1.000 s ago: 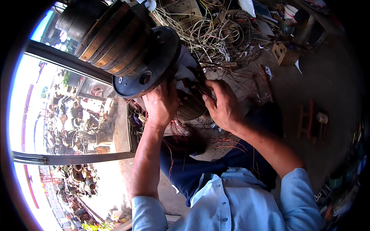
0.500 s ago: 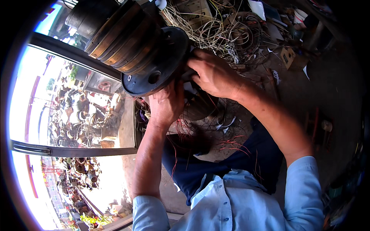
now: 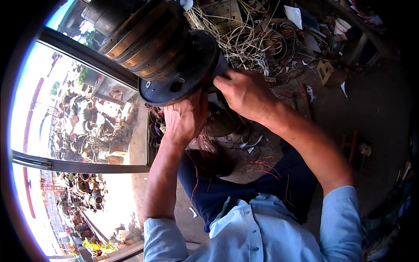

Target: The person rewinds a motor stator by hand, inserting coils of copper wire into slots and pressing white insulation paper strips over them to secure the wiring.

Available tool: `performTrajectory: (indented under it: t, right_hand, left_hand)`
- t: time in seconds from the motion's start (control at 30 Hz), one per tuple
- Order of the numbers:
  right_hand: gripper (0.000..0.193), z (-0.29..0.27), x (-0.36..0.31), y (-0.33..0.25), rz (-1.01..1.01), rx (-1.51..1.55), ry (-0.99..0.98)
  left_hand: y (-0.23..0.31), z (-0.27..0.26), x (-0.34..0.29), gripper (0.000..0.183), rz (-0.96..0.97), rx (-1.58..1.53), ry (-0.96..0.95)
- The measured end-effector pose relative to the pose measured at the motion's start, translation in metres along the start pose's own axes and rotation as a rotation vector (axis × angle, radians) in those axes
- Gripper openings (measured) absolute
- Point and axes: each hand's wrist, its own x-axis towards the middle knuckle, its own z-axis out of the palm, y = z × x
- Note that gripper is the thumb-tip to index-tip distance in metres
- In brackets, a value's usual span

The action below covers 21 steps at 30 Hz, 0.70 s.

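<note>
A dark ribbed cylinder with copper-coloured bands (image 3: 142, 52) fills the upper left. Its near end carries a round black flange (image 3: 161, 89) with a hole through it. My left hand (image 3: 185, 118) reaches up under the lower edge of this flange, and its fingertips are hidden behind it. Just right of the flange, my right hand (image 3: 246, 94) is closed with fingers curled inward. Beside those fingers a grey surface (image 3: 221, 65) shows at the flange's edge. What the right fingers grip is too hidden to make out. Thin red wires (image 3: 203, 142) hang below my left hand.
Tangled pale wires (image 3: 248, 41) lie in a heap beyond my hands. A cardboard piece with holes (image 3: 325, 72) and paper scraps lie on the floor at right. A metal-framed window (image 3: 78, 166) stands close on the left. My knees are below my arms.
My right hand has shifted a little right and down, its fingers more curled, and more of the grey surface by the flange shows. My left hand stays under the flange.
</note>
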Motion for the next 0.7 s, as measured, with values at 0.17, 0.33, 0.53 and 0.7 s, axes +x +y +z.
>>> performTrajectory:
  t: [0.17,0.33,0.53,0.7]
  right_hand:
    - [0.011,0.004,-0.005,0.001,-0.002,-0.061,0.034]
    - [0.013,0.007,-0.009,0.006,-0.076,-0.041,0.078]
    - [0.013,0.014,-0.014,0.008,-0.083,0.007,0.117]
    - [0.015,0.014,-0.012,0.012,-0.094,0.046,0.153]
  left_hand:
    - [0.010,0.001,0.004,0.022,-0.037,0.113,-0.020]
    - [0.010,-0.003,-0.001,0.022,-0.089,-0.003,-0.034]
    - [0.008,-0.002,-0.009,0.031,-0.130,-0.067,-0.051]
    - [0.010,-0.002,-0.010,0.039,-0.116,0.005,-0.055]
